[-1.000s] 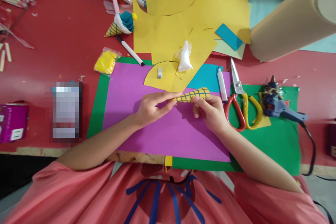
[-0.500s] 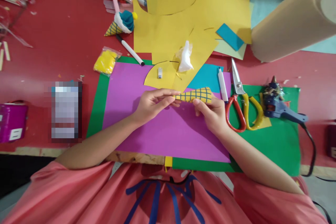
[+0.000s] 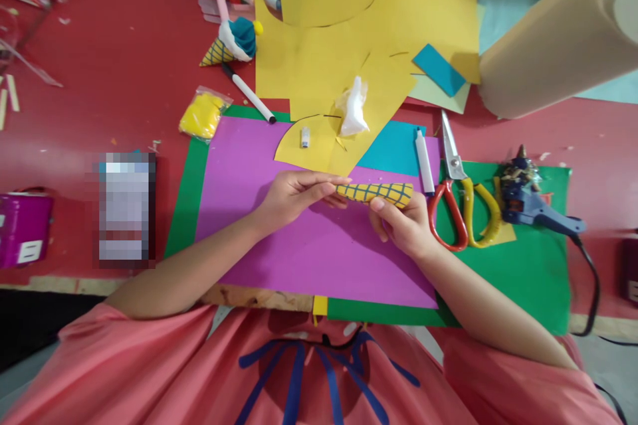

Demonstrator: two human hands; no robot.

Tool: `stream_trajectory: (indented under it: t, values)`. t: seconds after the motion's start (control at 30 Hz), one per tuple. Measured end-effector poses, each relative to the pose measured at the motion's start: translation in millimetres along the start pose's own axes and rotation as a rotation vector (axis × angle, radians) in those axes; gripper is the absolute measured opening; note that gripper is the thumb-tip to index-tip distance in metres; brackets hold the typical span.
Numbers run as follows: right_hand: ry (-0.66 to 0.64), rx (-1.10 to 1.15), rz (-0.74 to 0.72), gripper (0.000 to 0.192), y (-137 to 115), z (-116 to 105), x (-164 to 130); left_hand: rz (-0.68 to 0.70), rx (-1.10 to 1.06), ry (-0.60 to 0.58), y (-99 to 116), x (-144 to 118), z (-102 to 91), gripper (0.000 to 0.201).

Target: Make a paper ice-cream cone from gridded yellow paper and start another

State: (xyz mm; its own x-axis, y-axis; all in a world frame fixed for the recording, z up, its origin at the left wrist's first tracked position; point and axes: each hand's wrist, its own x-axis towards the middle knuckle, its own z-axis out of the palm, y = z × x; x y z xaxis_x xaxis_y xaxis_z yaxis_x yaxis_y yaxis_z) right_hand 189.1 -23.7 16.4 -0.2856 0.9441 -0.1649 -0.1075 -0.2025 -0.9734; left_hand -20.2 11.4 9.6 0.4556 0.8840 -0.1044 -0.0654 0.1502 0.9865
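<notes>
Nearest the person, both bare hands meet over the big purple sheet of paper point(image 3: 309, 246), which lies on a green sheet point(image 3: 523, 279) on the red table point(image 3: 100, 99). Between them is a small yellow paper cone with a dark grid drawn on it point(image 3: 375, 192). The left hand point(image 3: 292, 198) pinches its narrow tip between thumb and fingertips; the right hand point(image 3: 406, 224) is curled round the wide end, thumb pressed against the side. The cone is held just above the purple sheet, lying nearly level.

A second ago the wide end tilted up toward the far side; now the cone has been turned flatter and shifted slightly rightward, and the right hand's grip has slid further under the mouth (it looks like the roll is being tightened or its seam pressed, though the seam itself is hidden).

Just right of the right hand lie scissors with red and yellow handles point(image 3: 461, 202), a white marker point(image 3: 425, 161) beside their blade, and further right a blue glue gun point(image 3: 528, 202). Beyond the hands sit cut yellow paper sheets point(image 3: 339, 60) with a crumpled white scrap point(image 3: 353, 106) on top. Farther still, a finished paper ice-cream cone with a teal and white top point(image 3: 232, 43).
</notes>
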Motion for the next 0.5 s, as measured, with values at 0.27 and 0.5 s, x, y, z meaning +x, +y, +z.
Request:
stream_trajectory:
  t: [0.27,0.5]
  values:
    - [0.026,-0.026,-0.015,0.021,-2,1,3,0.007,0.043,-0.047,0,-1,2.2,0.037]
    - [-0.070,-0.130,-0.125,0.023,-9,7,4,-0.009,0.119,-0.167,-3,-4,3.1,0.042]
